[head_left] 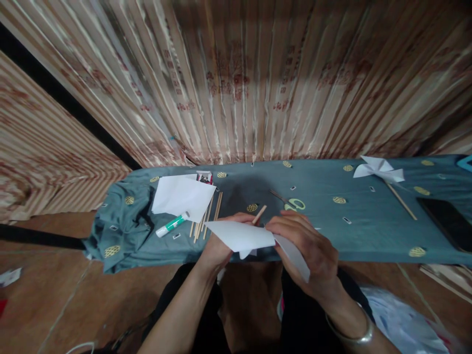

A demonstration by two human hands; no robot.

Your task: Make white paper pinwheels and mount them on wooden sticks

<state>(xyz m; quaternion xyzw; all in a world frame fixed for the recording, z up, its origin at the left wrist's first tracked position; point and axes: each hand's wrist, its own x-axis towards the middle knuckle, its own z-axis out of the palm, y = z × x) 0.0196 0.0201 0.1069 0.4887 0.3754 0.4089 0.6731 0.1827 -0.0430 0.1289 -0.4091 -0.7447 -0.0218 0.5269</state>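
Note:
A folded white paper pinwheel point(245, 237) is held over the near edge of the cloth-covered surface. My right hand point(308, 246) is closed on it, fingertips pinching near its middle, and one paper blade droops across the palm. Behind the paper, my left hand point(221, 248) curls around a thin wooden stick point(259, 215), whose end pokes up above the paper. The paper hides most of the left fingers. Just beyond my right hand lie scissors point(294, 203) with light green handles.
On the patterned cloth point(317, 182), white paper sheets point(180, 194), a green-and-white glue stick point(172, 224), several wooden sticks point(206, 216) and a small box of pins point(204, 178) lie left. A finished pinwheel point(379, 169) and a black phone point(447, 223) lie right.

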